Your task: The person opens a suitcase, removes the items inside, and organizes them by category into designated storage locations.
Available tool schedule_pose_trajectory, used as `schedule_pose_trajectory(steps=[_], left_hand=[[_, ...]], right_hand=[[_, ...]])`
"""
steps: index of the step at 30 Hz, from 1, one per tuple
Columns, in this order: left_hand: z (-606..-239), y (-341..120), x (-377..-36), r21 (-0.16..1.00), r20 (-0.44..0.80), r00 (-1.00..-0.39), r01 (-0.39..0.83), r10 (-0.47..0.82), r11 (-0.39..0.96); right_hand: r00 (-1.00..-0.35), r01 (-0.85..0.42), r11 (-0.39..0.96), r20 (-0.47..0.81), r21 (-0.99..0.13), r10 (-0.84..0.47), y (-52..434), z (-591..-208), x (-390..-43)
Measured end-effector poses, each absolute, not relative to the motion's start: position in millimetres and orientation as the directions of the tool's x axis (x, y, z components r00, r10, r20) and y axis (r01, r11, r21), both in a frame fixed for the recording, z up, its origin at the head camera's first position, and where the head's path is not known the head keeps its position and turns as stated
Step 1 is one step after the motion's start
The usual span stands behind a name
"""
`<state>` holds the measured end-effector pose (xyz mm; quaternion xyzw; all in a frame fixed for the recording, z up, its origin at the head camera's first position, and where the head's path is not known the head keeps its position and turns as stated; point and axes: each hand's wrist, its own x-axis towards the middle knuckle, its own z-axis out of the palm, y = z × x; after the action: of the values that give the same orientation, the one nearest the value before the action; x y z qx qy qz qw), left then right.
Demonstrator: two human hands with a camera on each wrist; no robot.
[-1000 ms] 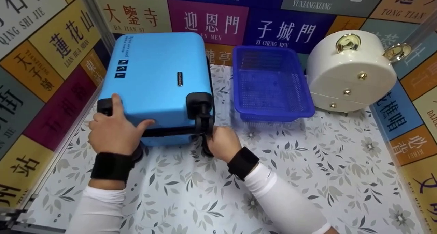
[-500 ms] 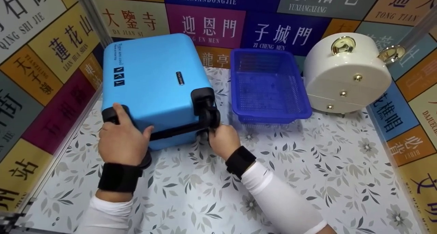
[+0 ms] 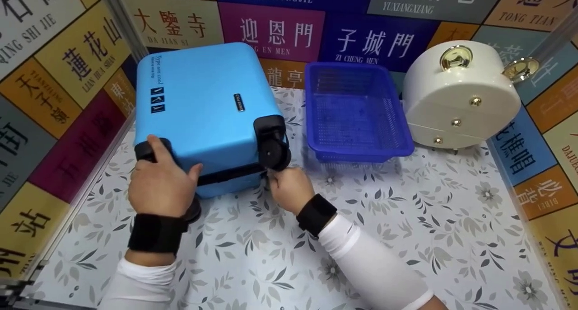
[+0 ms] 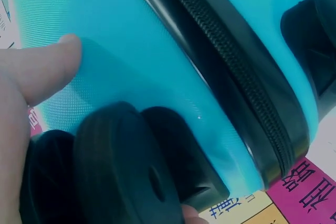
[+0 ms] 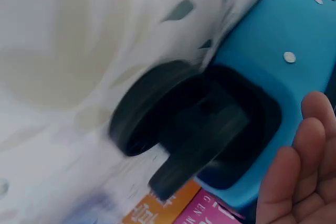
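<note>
The suitcase, bright blue with a black zipper band and black wheels, lies on its side in the upper left of the head view, on a surface covered in a grey leaf print, its far end close to the colourful lettered wall panels. The left hand holds the near left corner of the suitcase: the thumb lies along the blue shell toward the zipper, and the fingers curl up over the black wheel housing at that corner. In the left wrist view the thumb presses flat on the textured blue shell just above a black wheel, with the zipper running diagonally across the upper right. The right hand sits at the near right corner, just below the upper right-hand wheel; its fingers are bent toward the wheels there, but whether they grip anything I cannot tell. In the right wrist view the fingers show at the lower right, loosely bent beside a blurred black wheel set in its dark recess. To the right of the suitcase, just beside it, stands a blue plastic basket, and further right a round white box with gold knobs.
</note>
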<state>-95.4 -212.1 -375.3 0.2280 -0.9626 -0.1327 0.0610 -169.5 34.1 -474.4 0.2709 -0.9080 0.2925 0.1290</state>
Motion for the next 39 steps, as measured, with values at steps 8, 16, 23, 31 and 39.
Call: schedule_pose_trajectory(steps=[8,16,23,31,39], left_hand=[[-377,-200,-88,0.273,0.149,-0.895,-0.371,-0.420,0.887],[-380,-164,-70,0.265,0.194,-0.931,-0.255,-0.310,0.930],[-360,-205,-63,0.389,0.078,-0.992,-0.062,-0.100,0.919],[-389,-272,-106,0.530,0.334,-0.942,0.164,-0.027,0.832],[-415,-266,-130,0.594,0.450,-0.892,0.261,-0.046,0.761]], right_hand=[[-0.855,-0.514,0.694,0.371,-0.504,-0.363,28,-474,-175],[-0.924,-0.365,0.754,0.310,-0.546,-0.223,43,-475,-196],[-0.973,-0.226,0.772,0.181,-0.594,-0.146,53,-472,-208],[-0.975,-0.220,0.773,0.150,-0.595,-0.162,51,-469,-209],[-0.974,-0.225,0.782,0.141,-0.582,-0.175,53,-466,-209]])
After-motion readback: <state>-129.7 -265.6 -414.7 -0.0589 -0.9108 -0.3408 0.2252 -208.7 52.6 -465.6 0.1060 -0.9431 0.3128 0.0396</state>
